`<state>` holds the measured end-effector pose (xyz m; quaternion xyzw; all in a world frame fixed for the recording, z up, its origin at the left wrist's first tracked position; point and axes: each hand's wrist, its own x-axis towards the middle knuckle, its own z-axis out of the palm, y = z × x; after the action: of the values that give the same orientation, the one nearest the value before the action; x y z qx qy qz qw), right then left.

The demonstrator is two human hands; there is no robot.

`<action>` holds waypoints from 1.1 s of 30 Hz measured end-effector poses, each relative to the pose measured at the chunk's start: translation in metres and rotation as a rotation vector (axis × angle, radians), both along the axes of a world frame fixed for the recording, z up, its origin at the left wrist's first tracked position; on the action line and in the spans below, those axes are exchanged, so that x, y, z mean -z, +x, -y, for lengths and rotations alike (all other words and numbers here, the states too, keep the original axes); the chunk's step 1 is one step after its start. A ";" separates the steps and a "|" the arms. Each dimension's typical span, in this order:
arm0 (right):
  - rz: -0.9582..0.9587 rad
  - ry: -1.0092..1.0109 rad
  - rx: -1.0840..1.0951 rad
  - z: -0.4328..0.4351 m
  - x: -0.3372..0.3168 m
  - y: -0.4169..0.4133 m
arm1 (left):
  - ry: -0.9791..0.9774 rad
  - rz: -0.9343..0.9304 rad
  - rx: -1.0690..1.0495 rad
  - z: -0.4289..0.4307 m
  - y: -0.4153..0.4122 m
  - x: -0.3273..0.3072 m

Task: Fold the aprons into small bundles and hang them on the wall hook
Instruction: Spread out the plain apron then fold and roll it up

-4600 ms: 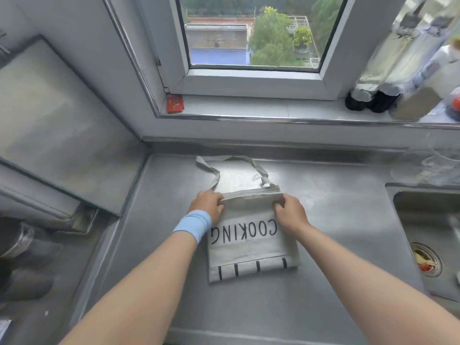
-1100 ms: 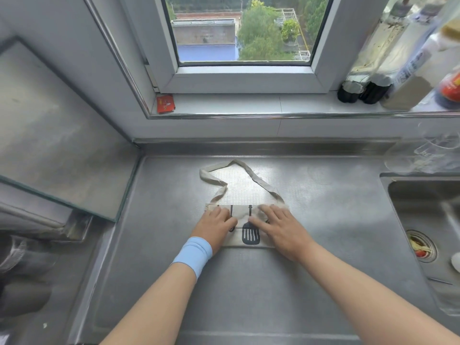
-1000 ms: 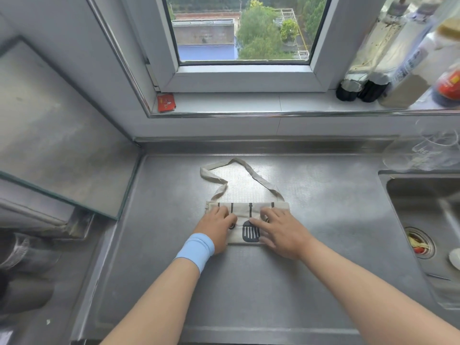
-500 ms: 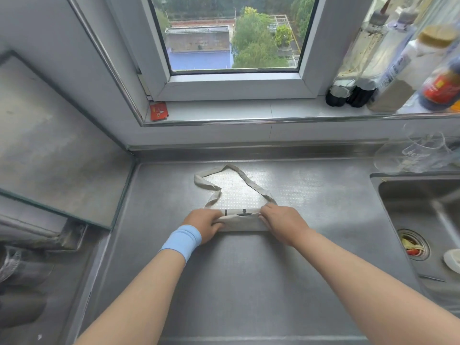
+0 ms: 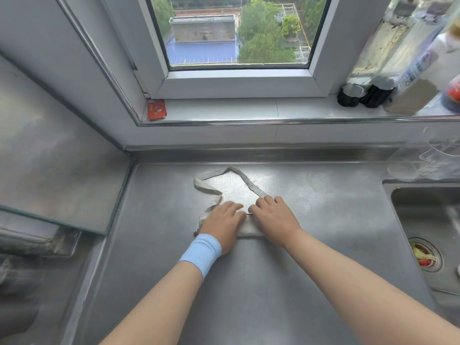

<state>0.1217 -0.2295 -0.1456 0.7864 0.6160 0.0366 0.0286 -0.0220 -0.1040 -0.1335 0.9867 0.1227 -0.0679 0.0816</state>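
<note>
Apron [image 5: 247, 229] lies folded down to a small flat beige bundle on the steel desk [image 5: 311, 282], mid-surface below the window, its neck strap [image 5: 245, 181] looped loose behind it. Left hand [image 5: 222, 221] and right hand [image 5: 272, 216] press it flat, fingers [image 5: 234, 206] stretched out and close together, gripping nothing. Folding looks nearly finished; hanging remains, and no hook is visible.

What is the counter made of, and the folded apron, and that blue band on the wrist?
Counter: looks like brushed stainless steel, grey with a dull sheen and window glare. Apron: seems a matte beige woven cloth, soft enough to fold flat. Wrist band: probably stretchy fabric, smooth and snug; hard to be sure.
</note>
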 end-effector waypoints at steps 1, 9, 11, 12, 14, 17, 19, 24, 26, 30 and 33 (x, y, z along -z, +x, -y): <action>-0.028 0.021 0.001 -0.002 0.002 -0.005 | -0.030 -0.007 -0.001 0.004 0.003 0.005; -0.380 -0.101 0.148 0.028 0.032 -0.015 | 0.022 -0.173 -0.038 0.006 -0.019 0.036; -0.394 -0.128 0.125 0.033 0.029 -0.009 | 0.006 -0.160 -0.064 -0.001 -0.029 0.040; -0.392 -0.146 0.112 0.034 0.027 -0.007 | -0.017 -0.160 -0.091 -0.006 -0.034 0.039; -0.402 -0.179 0.085 0.035 0.023 -0.004 | -0.082 -0.166 -0.152 -0.015 -0.045 0.039; -0.448 -0.186 0.098 0.033 0.020 -0.004 | -0.082 -0.181 -0.202 -0.023 -0.053 0.033; -0.445 -0.182 0.112 0.030 0.019 -0.004 | 0.046 -0.192 -0.218 -0.023 -0.051 0.027; -0.322 0.011 0.077 0.025 0.006 -0.006 | 0.106 0.064 -0.123 -0.008 -0.028 0.000; -0.325 -0.007 0.040 0.024 -0.001 -0.014 | 0.029 0.056 -0.043 -0.003 -0.020 -0.002; -0.219 -0.067 0.016 0.029 -0.004 -0.023 | -0.032 -0.088 -0.114 -0.003 -0.025 0.002; -0.116 -0.075 0.042 0.027 -0.005 -0.026 | 0.000 -0.082 -0.100 -0.007 -0.029 0.006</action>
<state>0.0956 -0.2567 -0.1408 0.7983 0.6009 -0.0327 0.0228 -0.0509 -0.0966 -0.1391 0.9758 0.1750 -0.1042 0.0795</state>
